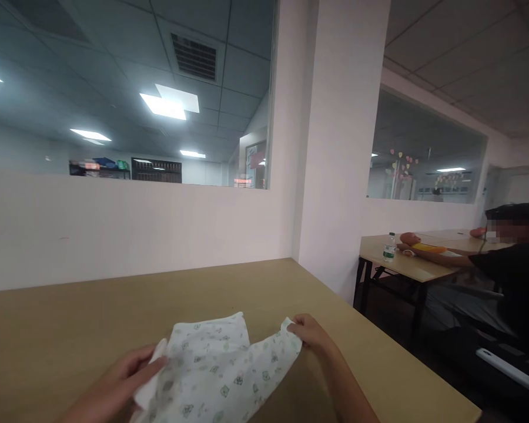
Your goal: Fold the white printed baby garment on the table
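A small white baby garment with little animal prints is spread over the near part of the wooden table. My left hand grips its left edge between thumb and fingers, folding the fabric up there. At the opposite side, my right hand pinches the end of a sleeve or leg, drawn out to the right. Another flat part of the garment points toward the back of the table. Its lower part runs out of view at the bottom, and I cannot tell whether it is a top or trousers.
A white wall and pillar stand behind the table. To the right, a person in dark clothes sits at another table, arms reaching toward a doll. A water bottle stands there.
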`<action>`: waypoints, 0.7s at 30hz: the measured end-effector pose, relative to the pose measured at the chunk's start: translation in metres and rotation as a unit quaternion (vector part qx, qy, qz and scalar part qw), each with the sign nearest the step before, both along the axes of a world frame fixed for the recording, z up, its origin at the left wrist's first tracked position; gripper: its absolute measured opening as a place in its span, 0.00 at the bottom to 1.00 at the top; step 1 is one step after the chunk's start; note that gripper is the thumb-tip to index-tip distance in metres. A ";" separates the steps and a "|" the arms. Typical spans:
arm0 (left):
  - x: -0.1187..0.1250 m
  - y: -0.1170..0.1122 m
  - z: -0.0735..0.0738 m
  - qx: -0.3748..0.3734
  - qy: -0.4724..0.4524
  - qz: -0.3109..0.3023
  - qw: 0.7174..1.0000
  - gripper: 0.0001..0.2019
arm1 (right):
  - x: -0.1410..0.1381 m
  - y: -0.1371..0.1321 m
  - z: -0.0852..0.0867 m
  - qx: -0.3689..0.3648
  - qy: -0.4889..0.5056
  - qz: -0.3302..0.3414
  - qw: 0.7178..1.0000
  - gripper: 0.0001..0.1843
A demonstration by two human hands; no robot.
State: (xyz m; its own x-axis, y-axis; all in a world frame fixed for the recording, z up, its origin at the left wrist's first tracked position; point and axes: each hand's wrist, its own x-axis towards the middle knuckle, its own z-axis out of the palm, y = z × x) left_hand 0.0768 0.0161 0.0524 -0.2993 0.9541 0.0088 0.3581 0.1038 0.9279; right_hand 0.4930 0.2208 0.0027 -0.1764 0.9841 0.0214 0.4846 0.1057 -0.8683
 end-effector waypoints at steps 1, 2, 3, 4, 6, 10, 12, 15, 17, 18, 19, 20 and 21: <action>0.008 0.011 0.003 -0.003 -0.004 -0.049 0.999 0.31 | -0.001 0.000 -0.001 0.001 0.003 -0.003 1.000 0.08; 0.017 0.023 0.005 -0.002 0.005 -0.099 0.995 0.30 | -0.002 0.001 -0.001 0.001 0.004 -0.006 1.000 0.08; 0.028 0.035 0.004 0.008 0.016 -0.134 0.991 0.30 | -0.004 0.001 -0.002 -0.001 0.004 -0.010 1.000 0.08; 0.040 0.046 0.000 0.005 0.030 -0.166 0.986 0.30 | -0.005 0.002 -0.003 -0.002 0.003 -0.013 1.000 0.07; 0.063 0.065 -0.013 0.009 0.047 -0.202 0.978 0.31 | -0.008 0.002 -0.004 -0.005 -0.001 -0.017 1.000 0.07; 0.092 0.075 -0.038 -0.001 0.099 -0.257 0.961 0.29 | -0.012 0.001 -0.004 0.002 -0.007 -0.021 1.000 0.07; 0.093 0.066 -0.041 0.030 0.149 -0.261 0.953 0.28 | -0.012 -0.001 -0.003 0.009 -0.009 -0.018 1.000 0.08; 0.073 0.043 -0.039 0.110 0.238 -0.241 0.935 0.21 | -0.012 -0.005 0.000 0.028 -0.006 -0.008 1.000 0.08; 0.050 0.027 -0.046 0.173 0.311 -0.215 0.909 0.15 | -0.015 -0.007 0.003 0.051 0.001 -0.007 0.999 0.07; 0.037 0.020 -0.052 0.199 0.360 -0.205 0.888 0.14 | -0.017 -0.008 0.004 0.067 0.006 -0.011 0.998 0.06; 0.024 0.014 -0.061 0.234 0.404 -0.192 0.863 0.16 | -0.020 -0.009 0.006 0.083 0.012 -0.018 0.996 0.05; 0.012 0.010 -0.072 0.264 0.442 -0.187 0.837 0.18 | -0.024 -0.009 0.008 0.101 0.019 -0.028 0.994 0.05; 0.002 0.007 -0.083 0.292 0.467 -0.184 0.814 0.21 | -0.029 -0.010 0.010 0.119 0.026 -0.039 0.992 0.06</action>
State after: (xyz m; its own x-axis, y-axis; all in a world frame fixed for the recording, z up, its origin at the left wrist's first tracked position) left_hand 0.0791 0.0230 -0.0310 0.4039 0.7286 0.5532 0.8428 -0.5316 0.0847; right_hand 0.4639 0.2104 0.0127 -0.0933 0.9608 0.2611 0.4536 0.2745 -0.8479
